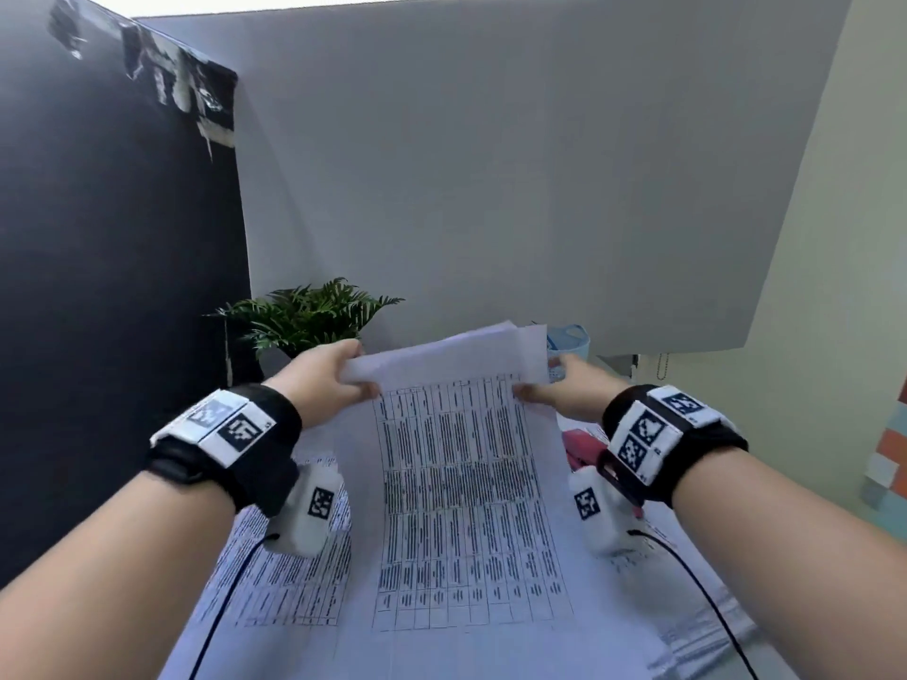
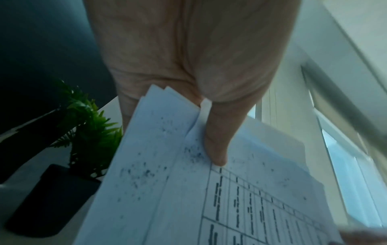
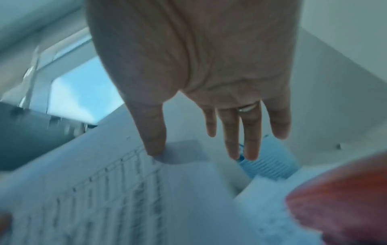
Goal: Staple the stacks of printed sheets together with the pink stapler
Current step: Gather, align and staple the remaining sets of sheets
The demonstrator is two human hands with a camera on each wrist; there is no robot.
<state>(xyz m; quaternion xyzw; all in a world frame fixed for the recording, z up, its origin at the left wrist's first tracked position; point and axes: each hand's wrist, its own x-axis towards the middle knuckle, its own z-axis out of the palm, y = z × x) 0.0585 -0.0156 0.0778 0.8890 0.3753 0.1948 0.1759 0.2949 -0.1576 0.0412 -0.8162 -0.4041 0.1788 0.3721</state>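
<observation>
Both hands are up at the far edge of a stack of printed sheets (image 1: 461,463), lifted off the desk and tilted toward the camera. The left hand (image 1: 328,375) grips the stack's far left corner — in the left wrist view its thumb (image 2: 217,142) lies on the top page while the corners of several sheets fan out against the palm. The right hand (image 1: 564,392) meets the far right corner with only its thumb (image 3: 154,140) on the paper; its other fingers (image 3: 232,132) hang straight and relaxed past the edge, a ring on one of them, so this hand is loose rather than clenched.

On the top sheet is a printed table of dense dark rows and columns. Under the lifted stack, more printed sheets (image 1: 289,576) lie spread flat on the desk (image 2: 25,182), to the left and to the right.

A pink stapler (image 1: 581,446) sits on the desk just right of the stack, mostly hidden behind the right wrist and the paper's edge; the right wrist view shows it only as a reddish blur in the lower right corner.

Farther back, a light blue ribbed basket (image 1: 569,338) stands beyond the right hand. A green fern-like plant (image 1: 304,314) in a dark pot (image 2: 50,203) stands beyond the left hand, against a black panel (image 1: 113,247) — a grey board (image 1: 515,179) forms the backdrop behind the desk.
</observation>
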